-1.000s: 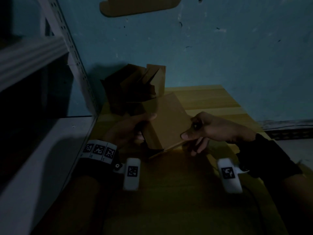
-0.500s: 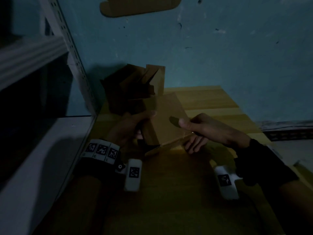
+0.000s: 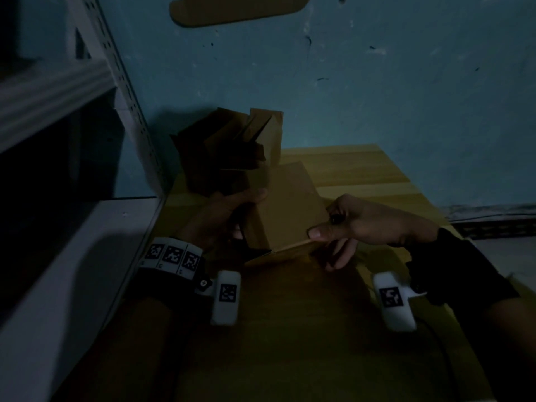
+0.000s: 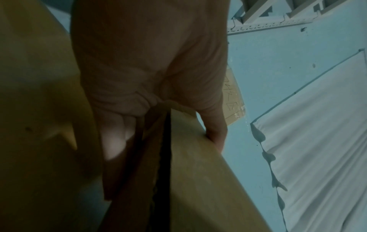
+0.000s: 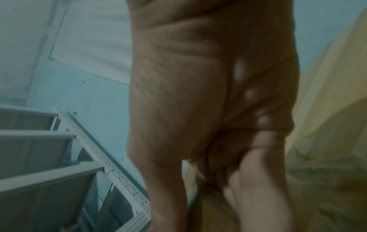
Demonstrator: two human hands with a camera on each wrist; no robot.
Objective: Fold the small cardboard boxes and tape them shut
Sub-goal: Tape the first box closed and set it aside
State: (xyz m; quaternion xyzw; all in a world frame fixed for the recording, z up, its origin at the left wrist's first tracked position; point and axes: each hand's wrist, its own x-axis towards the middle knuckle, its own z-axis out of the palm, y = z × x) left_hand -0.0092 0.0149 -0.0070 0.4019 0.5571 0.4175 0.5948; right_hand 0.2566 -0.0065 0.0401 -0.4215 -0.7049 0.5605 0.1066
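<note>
A small brown cardboard box is held above the wooden table, its broad panel facing up. My left hand grips its left side, thumb on top and fingers underneath; the left wrist view shows the thumb curled over the box's panel. My right hand pinches the box's near right corner, thumb on the top edge and fingers below. In the right wrist view the right hand's fingers are blurred. No tape is visible.
Several unfolded cardboard boxes stand piled at the table's back left against the blue wall. A grey metal shelf rack runs along the left. A cardboard piece hangs on the wall above. The scene is dim.
My right hand shifted from the top panel back to the near right corner, thumb now on the edge. The box tilted slightly. The left hand kept its grip.
</note>
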